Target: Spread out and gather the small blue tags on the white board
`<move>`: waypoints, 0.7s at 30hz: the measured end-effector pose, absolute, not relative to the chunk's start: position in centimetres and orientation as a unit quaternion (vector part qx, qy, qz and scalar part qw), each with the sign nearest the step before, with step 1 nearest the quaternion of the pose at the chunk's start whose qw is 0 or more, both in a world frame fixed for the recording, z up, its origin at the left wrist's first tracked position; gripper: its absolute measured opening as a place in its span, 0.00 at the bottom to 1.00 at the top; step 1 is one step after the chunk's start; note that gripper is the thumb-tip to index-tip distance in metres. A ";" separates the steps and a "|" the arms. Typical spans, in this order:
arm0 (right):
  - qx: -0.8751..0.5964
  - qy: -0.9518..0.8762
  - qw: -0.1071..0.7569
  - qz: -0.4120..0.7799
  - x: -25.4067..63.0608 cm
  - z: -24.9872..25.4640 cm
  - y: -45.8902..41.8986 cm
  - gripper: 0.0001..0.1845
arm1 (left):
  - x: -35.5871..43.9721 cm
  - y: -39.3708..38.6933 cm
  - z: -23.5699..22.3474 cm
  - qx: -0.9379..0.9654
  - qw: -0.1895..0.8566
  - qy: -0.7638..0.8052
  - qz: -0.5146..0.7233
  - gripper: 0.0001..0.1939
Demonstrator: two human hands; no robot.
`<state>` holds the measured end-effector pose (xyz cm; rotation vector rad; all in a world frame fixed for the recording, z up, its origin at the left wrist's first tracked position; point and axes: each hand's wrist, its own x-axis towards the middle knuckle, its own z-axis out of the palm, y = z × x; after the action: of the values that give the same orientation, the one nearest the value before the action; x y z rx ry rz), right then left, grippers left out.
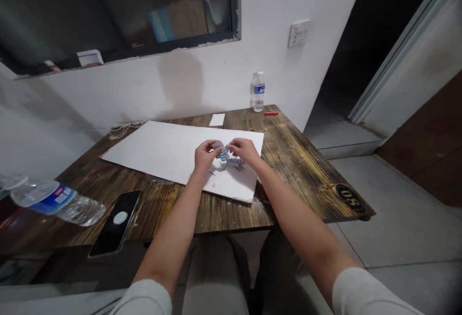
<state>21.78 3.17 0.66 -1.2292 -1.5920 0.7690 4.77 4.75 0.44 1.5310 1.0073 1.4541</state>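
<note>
Between the two hands, over the right-hand part of the white board (162, 147), is a small pale piece with blue markings (223, 155). Its long axis seems to slant from far left to near right — away from the left fingertips and down towards the board — though its outline is too small to be sure of.

The left hand (204, 156) has thumb and fingers closed on the piece's far-left end. The right hand (246, 151) is just beside the opposite side, its thumb and fingertips drawn close together; whether they pinch the piece's edge or only meet next to it, I cannot tell. As it looks, the left hand has the surer hold, and the marked face lies to the right of that grip, on the side facing the right fingertips.

Below the right hand, towards the board's near right corner, more blue-lined bits (238, 165) show against the white; whether they are joined to the held piece is unclear. A thin dark sliver (212, 173) lies nearer the left wrist.

The board lies on the wooden desk (299, 175), its near right corner set back from the desk's near edge. A phone (117, 221) lies near that same edge, left of the left forearm.
</note>
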 end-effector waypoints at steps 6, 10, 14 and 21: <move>-0.482 -0.659 0.511 0.268 22.4 1.2 3.2 0.14 | 4.2 5.0 0.9 0.562 0.429 0.416 0.571 0.23; -0.489 -0.728 0.440 0.194 23.4 0.7 3.4 0.16 | 3.4 5.1 0.8 0.622 0.367 0.486 0.492 0.19; -0.469 -0.807 0.311 0.176 23.3 -0.3 3.2 0.45 | 2.5 4.8 0.5 0.746 0.300 0.475 0.357 0.23; -0.506 -0.818 0.228 0.152 20.9 -0.6 2.3 0.29 | 2.6 4.4 0.4 0.837 0.214 0.454 0.218 0.17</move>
<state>20.93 2.26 -0.59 -1.3946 -2.2531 0.4181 2.61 4.42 0.36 2.3222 1.2597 0.6042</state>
